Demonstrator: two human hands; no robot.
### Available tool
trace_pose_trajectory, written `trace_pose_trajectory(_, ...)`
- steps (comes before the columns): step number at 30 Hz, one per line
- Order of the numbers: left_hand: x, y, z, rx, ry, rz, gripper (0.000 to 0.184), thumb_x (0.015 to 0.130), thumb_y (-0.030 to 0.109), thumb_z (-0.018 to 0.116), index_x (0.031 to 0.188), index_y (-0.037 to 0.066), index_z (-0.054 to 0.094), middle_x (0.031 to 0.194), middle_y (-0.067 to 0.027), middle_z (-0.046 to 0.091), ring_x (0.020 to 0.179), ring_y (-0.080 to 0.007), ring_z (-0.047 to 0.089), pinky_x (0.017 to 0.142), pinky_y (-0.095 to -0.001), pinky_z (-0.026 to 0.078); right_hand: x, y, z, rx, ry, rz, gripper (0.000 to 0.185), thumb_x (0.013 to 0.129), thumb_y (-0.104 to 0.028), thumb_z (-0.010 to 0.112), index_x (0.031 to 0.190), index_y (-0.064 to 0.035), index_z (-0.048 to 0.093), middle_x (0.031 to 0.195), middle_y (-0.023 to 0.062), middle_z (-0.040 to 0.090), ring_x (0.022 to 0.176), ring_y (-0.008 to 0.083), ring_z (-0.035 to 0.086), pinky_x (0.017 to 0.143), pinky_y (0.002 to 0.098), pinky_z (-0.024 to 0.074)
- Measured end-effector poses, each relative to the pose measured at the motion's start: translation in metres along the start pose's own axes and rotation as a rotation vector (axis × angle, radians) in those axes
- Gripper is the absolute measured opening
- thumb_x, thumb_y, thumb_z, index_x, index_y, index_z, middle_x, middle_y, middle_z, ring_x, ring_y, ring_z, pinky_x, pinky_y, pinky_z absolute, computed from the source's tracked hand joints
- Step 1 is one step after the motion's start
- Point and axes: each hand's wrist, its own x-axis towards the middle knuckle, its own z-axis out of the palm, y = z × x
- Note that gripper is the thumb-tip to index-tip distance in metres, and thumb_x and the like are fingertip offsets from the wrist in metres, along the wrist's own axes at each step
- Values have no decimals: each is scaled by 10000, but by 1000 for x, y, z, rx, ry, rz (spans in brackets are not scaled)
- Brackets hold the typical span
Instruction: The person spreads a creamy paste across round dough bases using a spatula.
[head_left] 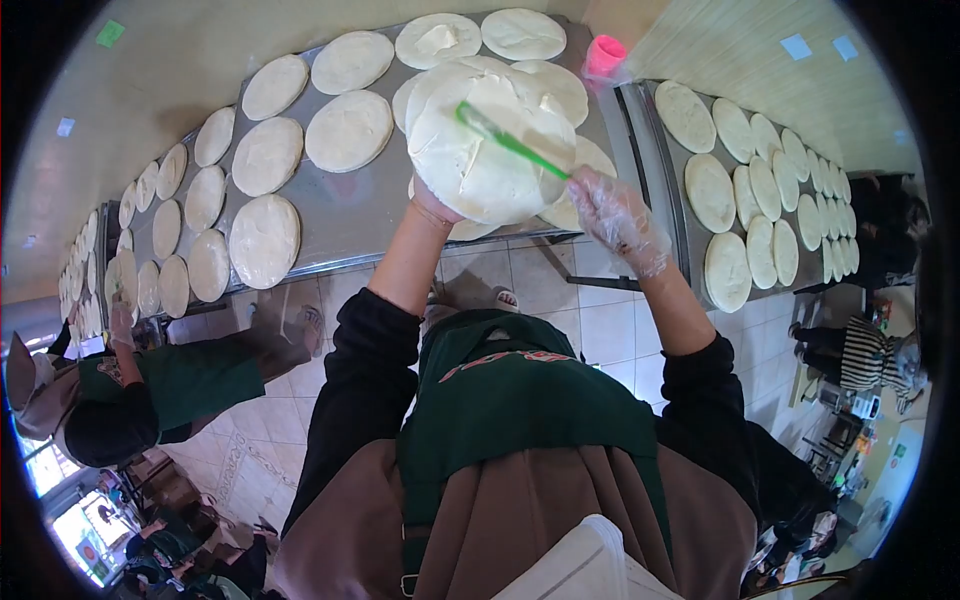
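My left hand (436, 197) supports a large round flatbread (485, 170) from below; its fingers are mostly hidden under the bread. A pale, creamy spread lies in streaks over the bread's top. In a clear plastic glove, my right hand (618, 218) grips the handle of a green spatula (530, 153). The spatula's head rests on the upper left part of the spread. Behind and below the held bread, other rounds show in part, including a flatbread (565, 92) at the right. A further round (438, 40) on the table carries a dollop of the spread.
Several flatbreads cover the metal table (330, 215) ahead and leftward. A second table (668, 165) on the right holds more rounds. A pink cup (604, 56) stands at the back corner. At the left, a co-worker in a green apron (200, 385) reaches over bread.
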Motion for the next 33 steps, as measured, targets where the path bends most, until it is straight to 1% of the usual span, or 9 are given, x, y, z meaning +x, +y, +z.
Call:
trace_pose_trajectory(6, 3, -1, 3, 15, 55, 75, 630, 907, 533, 337, 1376, 114, 379, 1368, -136, 442, 1220, -342, 459, 1012, -525, 368, -23, -9, 12, 97, -46, -251, 75, 889, -145, 530, 880, -74, 505, 691, 136, 552, 629, 337, 583, 548, 435, 467)
trace_pose_trajectory(8, 4, -3, 9, 485, 446, 284, 633, 905, 533, 338, 1375, 112, 379, 1368, -135, 445, 1229, -342, 450, 1016, -525, 362, -31, -14, 14, 96, -67, -269, 74, 885, -142, 535, 889, -72, 512, 693, 137, 555, 633, 336, 583, 553, 431, 470)
trace_pose_trajectory(9, 2, 1, 3, 485, 448, 283, 633, 905, 533, 338, 1375, 112, 379, 1368, -135, 445, 1229, -342, 450, 1016, -525, 362, -36, -15, 16, 120, -66, -241, 71, 885, -134, 536, 899, -68, 515, 692, 141, 555, 635, 340, 585, 553, 430, 468)
trace_pose_trajectory(11, -3, 16, -10, 32, 2, 148, 641, 911, 521, 332, 1406, 114, 322, 1418, -145, 375, 1278, -355, 385, 1056, -535, 304, -43, -13, 19, 144, -63, -214, 69, 884, -126, 537, 909, -64, 519, 690, 145, 554, 638, 344, 587, 553, 429, 465)
trace_pose_trajectory(16, -8, 19, -8, 93, 26, 191, 668, 896, 547, 343, 1406, 115, 328, 1420, -141, 376, 1282, -362, 379, 1059, -546, 289, -47, -17, 20, 107, 74, 229, 63, 885, -113, 536, 887, -61, 500, 700, 173, 559, 670, 379, 589, 565, 458, 458)
trace_pose_trajectory(27, -3, 3, 0, -10, -75, 302, 699, 874, 580, 372, 1405, 127, 334, 1426, -132, 370, 1290, -361, 366, 1051, -569, 284, -69, -46, 36, 240, 53, 66, 60, 897, -113, 535, 919, -59, 520, 685, 197, 571, 634, 394, 585, 549, 459, 444)
trace_pose_trajectory(29, -6, 5, 4, 65, 11, 287, 701, 868, 585, 387, 1407, 140, 332, 1433, -128, 361, 1296, -361, 359, 1051, -576, 279, -64, -35, 29, 213, 62, 240, 97, 890, -135, 540, 917, -52, 498, 735, 204, 579, 686, 402, 584, 594, 477, 451)
trace_pose_trajectory(32, -8, 5, 1, 198, 123, 367, 697, 866, 582, 399, 1410, 151, 328, 1436, -120, 358, 1298, -357, 357, 1056, -569, 278, -58, -26, 30, 183, 141, 305, 94, 896, -138, 533, 922, -56, 494, 721, 214, 571, 687, 410, 581, 592, 477, 447)
trace_pose_trajectory(33, -6, 4, 1, 197, 123, 367, 697, 866, 582, 399, 1410, 151, 328, 1436, -120, 358, 1298, -357, 357, 1056, -569, 278, -59, -26, 33, 117, 64, 325, 87, 897, -138, 529, 914, -64, 485, 708, 211, 558, 676, 406, 575, 582, 475, 443)
